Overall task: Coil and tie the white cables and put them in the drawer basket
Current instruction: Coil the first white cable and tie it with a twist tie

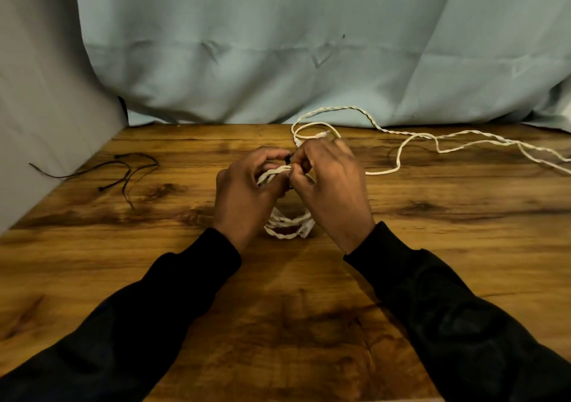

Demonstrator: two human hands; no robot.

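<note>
While both hands, left (244,191) and right (332,185), pinch the coiled white cable (287,225) above the table (123,278), probably light, springy and apt to unwind, so best held tight at the crossing by the black tie (289,157).

Over the wooden worktop (92,271), the left hand (244,191) and right hand (332,185) meet, both gripping a coiled white cable (287,227) with fingers curled round its upper loops, a small dark tie pinched between them. A second white cable (432,137) sprawls loose to the right, thin black ties (123,169) lie left, and pale blue cloth (278,46) hangs behind.
</note>
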